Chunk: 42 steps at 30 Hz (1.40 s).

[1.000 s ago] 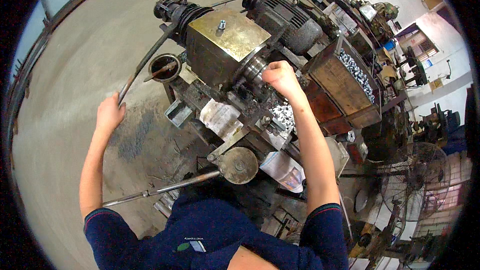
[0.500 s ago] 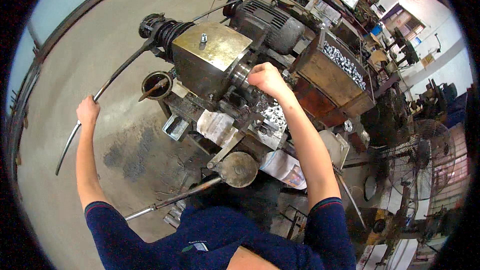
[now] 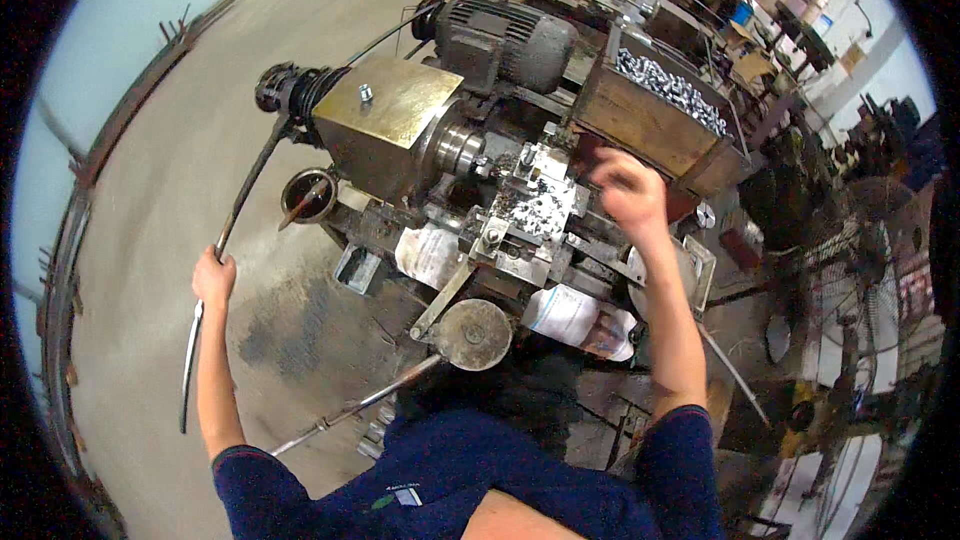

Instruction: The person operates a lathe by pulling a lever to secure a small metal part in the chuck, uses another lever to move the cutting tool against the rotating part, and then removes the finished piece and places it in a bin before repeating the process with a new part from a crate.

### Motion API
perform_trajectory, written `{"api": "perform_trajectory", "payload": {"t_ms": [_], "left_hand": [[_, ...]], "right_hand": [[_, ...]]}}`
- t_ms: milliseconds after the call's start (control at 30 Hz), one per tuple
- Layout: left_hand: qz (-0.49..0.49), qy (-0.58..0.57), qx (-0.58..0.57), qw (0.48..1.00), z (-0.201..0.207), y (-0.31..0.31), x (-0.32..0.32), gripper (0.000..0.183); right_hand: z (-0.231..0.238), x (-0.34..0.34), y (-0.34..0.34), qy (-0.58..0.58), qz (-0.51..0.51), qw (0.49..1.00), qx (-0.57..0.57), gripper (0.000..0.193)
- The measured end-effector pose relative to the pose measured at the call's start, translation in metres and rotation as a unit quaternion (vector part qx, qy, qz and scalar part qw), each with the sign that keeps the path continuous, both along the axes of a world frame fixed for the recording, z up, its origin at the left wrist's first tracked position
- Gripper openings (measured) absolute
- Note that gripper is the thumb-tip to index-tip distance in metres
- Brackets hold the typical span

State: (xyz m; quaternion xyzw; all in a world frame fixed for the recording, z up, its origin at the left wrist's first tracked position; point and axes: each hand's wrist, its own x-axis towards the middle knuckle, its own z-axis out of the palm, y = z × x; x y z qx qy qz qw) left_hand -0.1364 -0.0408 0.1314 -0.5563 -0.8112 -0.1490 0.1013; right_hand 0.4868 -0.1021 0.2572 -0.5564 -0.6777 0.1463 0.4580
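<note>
My left hand [image 3: 214,278] is wrapped round a long metal lever [image 3: 248,188] that runs up to the rear end of a lathe headstock [image 3: 380,145]. Apart from the machine, my right hand [image 3: 632,195] hangs in the air to the right of the cross slide, near the bin of metal parts. Its fingers look curled but are blurred, so whether anything is in them does not show. The round chuck [image 3: 457,148] faces right, with a small shiny piece [image 3: 483,167] at its nose. Metal chips [image 3: 535,205] cover the slide beside it.
A rusty bin [image 3: 640,105] holds many small shiny metal parts. An electric motor [image 3: 505,38] stands behind the headstock. A small fitting [image 3: 366,93] sits on the brass-coloured cover. In front are a round weight [image 3: 474,335] on an arm, a handwheel [image 3: 310,196] and paper sheets [image 3: 578,320].
My right hand has left the chuck and moved right, toward the bin. My left hand has swung the lever nearer to me and rightward. The view has shifted slightly.
</note>
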Motion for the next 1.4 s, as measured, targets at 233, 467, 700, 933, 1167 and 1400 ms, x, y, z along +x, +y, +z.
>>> {"api": "perform_trajectory", "payload": {"t_ms": [233,467,700,933,1167,1400], "left_hand": [[-0.222,-0.263,-0.047,0.938,-0.045,-0.007,0.122,0.038],[-0.325,0.069,-0.271,0.904,-0.163,0.037,0.133,0.041],[-0.323,0.151,-0.302,0.884,-0.154,0.060,0.132,0.028],[-0.256,-0.041,-0.333,0.907,-0.135,0.032,0.087,0.046],[-0.191,-0.198,-0.414,0.868,-0.137,-0.010,0.063,0.043],[-0.233,-0.214,-0.362,0.877,-0.153,-0.001,0.071,0.038]], "right_hand": [[-0.074,0.109,-0.158,0.079,-0.260,0.952,-0.140,0.021],[-0.097,0.142,-0.272,0.103,-0.387,0.900,-0.171,0.017],[-0.150,0.234,-0.338,-0.329,-0.528,0.713,-0.322,0.056],[-0.172,0.234,-0.379,-0.299,-0.564,0.638,-0.432,0.035],[-0.177,0.080,-0.420,-0.220,-0.547,0.682,-0.434,0.037],[-0.176,0.020,-0.407,-0.136,-0.539,0.733,-0.391,0.032]]}}
